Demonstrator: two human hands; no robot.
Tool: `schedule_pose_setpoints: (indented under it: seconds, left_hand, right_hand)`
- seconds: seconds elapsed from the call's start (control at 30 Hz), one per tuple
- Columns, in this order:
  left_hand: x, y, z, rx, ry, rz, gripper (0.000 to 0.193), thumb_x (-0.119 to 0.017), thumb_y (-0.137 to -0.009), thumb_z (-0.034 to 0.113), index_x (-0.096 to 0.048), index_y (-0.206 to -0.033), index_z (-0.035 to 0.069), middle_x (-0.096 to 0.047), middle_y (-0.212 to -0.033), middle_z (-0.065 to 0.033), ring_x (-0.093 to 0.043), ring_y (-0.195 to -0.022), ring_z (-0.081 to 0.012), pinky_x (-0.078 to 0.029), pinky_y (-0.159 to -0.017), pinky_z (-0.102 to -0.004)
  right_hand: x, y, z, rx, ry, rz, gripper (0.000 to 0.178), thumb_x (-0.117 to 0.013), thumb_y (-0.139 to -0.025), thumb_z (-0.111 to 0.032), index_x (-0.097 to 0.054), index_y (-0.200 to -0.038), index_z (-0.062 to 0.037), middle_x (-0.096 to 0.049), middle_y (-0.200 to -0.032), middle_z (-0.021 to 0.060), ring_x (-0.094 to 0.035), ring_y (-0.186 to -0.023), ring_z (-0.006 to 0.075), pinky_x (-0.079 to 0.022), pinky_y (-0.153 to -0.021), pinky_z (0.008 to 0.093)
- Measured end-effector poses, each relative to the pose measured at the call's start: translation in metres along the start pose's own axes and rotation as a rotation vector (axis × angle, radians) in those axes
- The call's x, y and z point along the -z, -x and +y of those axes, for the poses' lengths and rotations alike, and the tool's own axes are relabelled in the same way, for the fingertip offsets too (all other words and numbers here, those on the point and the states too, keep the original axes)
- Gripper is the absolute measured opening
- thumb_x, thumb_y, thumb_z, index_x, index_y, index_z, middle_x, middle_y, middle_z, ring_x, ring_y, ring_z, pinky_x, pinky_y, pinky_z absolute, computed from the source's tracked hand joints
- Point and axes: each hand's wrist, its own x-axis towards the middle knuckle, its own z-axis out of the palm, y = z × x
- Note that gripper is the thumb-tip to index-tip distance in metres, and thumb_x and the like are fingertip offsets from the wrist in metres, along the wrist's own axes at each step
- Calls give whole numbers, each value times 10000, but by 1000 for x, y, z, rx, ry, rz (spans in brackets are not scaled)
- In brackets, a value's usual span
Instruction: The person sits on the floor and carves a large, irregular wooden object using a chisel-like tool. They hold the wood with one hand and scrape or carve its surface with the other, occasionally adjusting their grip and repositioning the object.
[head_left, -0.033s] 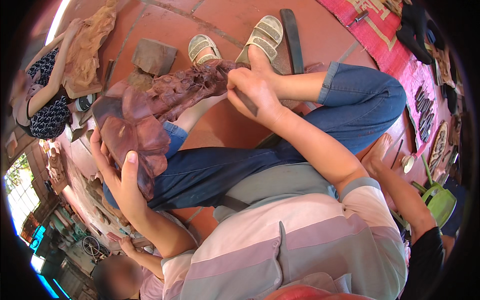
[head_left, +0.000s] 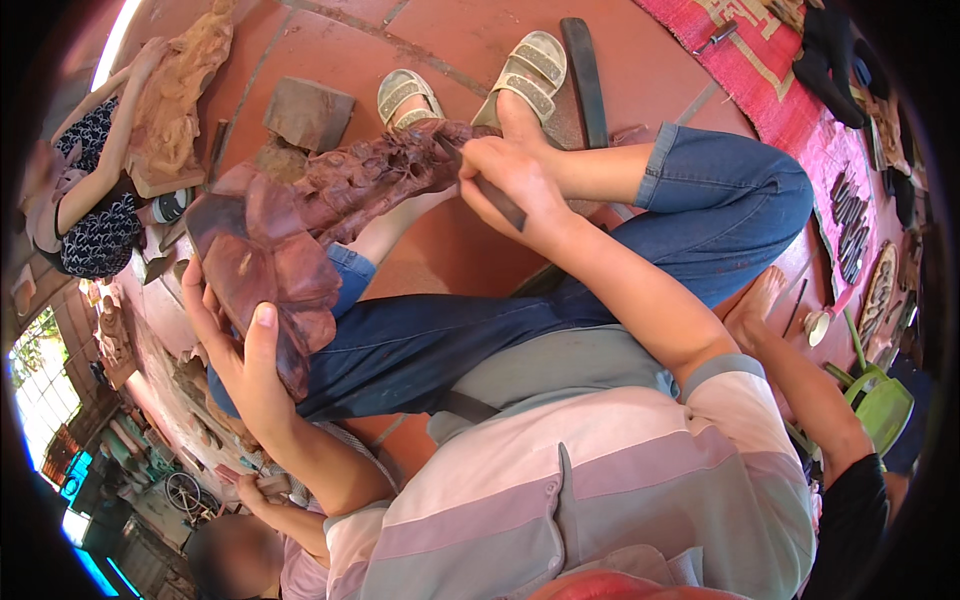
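Observation:
A reddish-brown wood carving (head_left: 350, 185) lies slantwise across my lap, with smooth, broad petal-like lobes at its left end and fine, knobbly relief toward the right. My left hand (head_left: 245, 350) is closed round the lobed end, thumb on top and fingers along the outer edge. In my right hand (head_left: 510, 185) is a slim, dark, file-like tool (head_left: 500, 203). Its thin tip points at the relief near the carving's right end; whether it touches the wood I cannot tell. My right fingers are wrapped round the tool's middle.
A wooden block (head_left: 308, 112) stands on the tiled floor beyond the carving. Sandalled feet (head_left: 525, 80) are near its right end. Another person (head_left: 100, 190) at the left has arms over a pale carving (head_left: 180, 100). Several dark tools (head_left: 850, 230) lie on pink cloth at the right.
My right hand has shifted slightly to the right with the tool, and more of the tool's tip shows. The left hand and the carving stay in place.

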Motion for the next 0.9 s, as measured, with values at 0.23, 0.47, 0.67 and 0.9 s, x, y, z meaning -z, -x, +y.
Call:
schedule_pose_setpoints:
  seconds: [0.23,0.47,0.67,0.9]
  left_hand:
    - [-3,0,6,2,12,1,708,-618,-781,174,-308,-1403,38,-463,-1290,-177,-446,-1187,-266,-307,-1036,-381]
    - [-4,0,5,1,10,-4,702,-607,-779,156,-308,-1403,37,-459,-1294,-176,-454,-1180,-260,-310,-1038,-371]
    - [-2,1,2,-19,-15,0,691,-596,-783,145,-310,-1404,41,-458,-1295,-175,-450,-1185,-258,-314,-1036,-371]
    - [-3,1,3,-12,-22,2,696,-599,-781,152,-310,-1405,40,-460,-1293,-176,-453,-1181,-261,-315,-1033,-375]
  right_hand:
    - [-2,6,-1,-16,25,11,167,-619,-725,-14,-478,-801,-60,-522,-751,113,-563,-716,316,-456,-607,396]
    - [0,10,-6,-20,85,-11,164,-614,-736,-27,-482,-825,-65,-532,-803,112,-571,-747,326,-464,-629,406]
    - [10,10,-3,7,52,-12,156,-602,-743,-27,-476,-829,-64,-531,-795,111,-569,-737,327,-454,-613,411]
    - [11,6,-3,-6,-2,-2,155,-597,-726,-11,-476,-806,-66,-526,-748,116,-561,-730,326,-442,-632,406]
